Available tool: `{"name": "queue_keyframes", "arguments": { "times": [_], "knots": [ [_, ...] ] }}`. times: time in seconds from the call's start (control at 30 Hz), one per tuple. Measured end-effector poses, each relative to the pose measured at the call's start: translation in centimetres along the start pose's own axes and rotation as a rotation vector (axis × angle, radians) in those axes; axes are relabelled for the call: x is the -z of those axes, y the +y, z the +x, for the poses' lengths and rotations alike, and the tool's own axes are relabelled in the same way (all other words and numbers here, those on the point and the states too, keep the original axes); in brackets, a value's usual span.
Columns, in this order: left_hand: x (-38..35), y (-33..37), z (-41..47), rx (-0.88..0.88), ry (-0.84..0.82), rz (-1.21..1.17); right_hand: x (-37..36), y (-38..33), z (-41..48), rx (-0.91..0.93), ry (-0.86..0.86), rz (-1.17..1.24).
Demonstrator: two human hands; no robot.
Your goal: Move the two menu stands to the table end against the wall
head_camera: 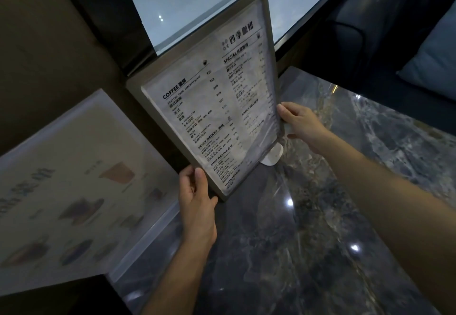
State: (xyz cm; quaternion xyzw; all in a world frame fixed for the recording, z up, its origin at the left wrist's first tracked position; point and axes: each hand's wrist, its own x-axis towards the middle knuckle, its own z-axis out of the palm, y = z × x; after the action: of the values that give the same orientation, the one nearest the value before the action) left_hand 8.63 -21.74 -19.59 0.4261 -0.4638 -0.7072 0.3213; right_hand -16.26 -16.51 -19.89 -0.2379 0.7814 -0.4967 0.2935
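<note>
While both hands grip it, the menu stand (212, 97) stands tilted over the dark marble surface (320, 216), its printed face toward the camera. The left hand (196, 201) is closed on the stand's lower left edge, thumb on the front of the frame and fingers curled out of sight behind it. The right hand (302, 124) is closed on the stand's right edge, thumb tip on the front and fingers wrapped behind. A pale rounded foot (272, 155) shows at the stand's lower right, partly hidden by the frame; whether it touches the surface cannot be told. Headings such as COFFEE and SPECIAL read clearly, but the smaller lines blur, most of all near the right edge. Left of the stand lies or leans a second menu (74, 191), pale with drink pictures, badly blurred and cut off by the frame's left edge; its support is not visible. Behind the stand is a window (197, 6), and right of it a dim seat with a cushion (434, 58).
</note>
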Motion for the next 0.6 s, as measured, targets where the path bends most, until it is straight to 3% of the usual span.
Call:
{"name": "queue_keyframes", "arguments": {
  "times": [0.6],
  "knots": [
    [0.4,-0.7,-0.2,-0.045,0.007,0.07,0.7,0.5,-1.6,0.044,-0.015,-0.058]
  ]
}}
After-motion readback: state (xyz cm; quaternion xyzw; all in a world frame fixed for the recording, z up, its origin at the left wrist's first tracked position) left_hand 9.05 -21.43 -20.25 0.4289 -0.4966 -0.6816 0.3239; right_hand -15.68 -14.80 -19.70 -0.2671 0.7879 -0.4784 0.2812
